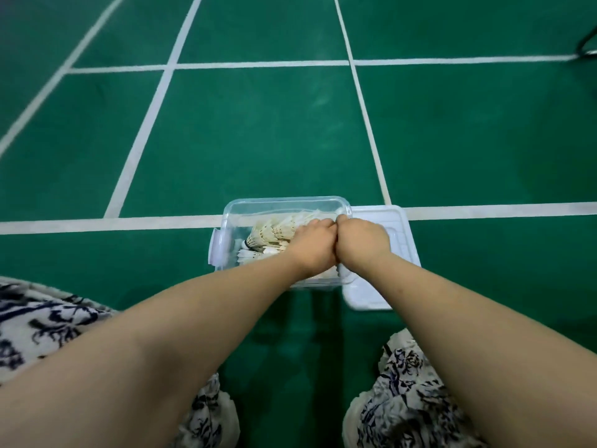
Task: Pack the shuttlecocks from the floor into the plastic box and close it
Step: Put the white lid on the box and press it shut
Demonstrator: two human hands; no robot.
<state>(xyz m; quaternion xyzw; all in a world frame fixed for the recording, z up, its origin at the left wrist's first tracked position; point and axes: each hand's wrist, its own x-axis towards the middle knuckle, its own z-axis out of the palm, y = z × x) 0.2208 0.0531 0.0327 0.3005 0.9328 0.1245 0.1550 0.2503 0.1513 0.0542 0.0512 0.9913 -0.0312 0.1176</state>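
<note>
A clear plastic box (pixel 245 205) stands open on the green court floor, with several white feather shuttlecocks (pixel 274 234) lying inside. My left hand (pixel 311 245) reaches into the box, its fingers curled down onto the shuttlecocks. My right hand (pixel 361 242) presses against the left one over the box's right side, fingers curled down and hidden. What each hand grips under the palm is out of sight. The box's translucent lid (pixel 371 299) lies flat on the floor to the right, touching the box.
White court lines (pixel 97 223) cross the green floor around the box. My patterned trouser legs (pixel 407 399) sit at the lower left and lower right. A dark metal curve (pixel 586 46) shows at the far right edge.
</note>
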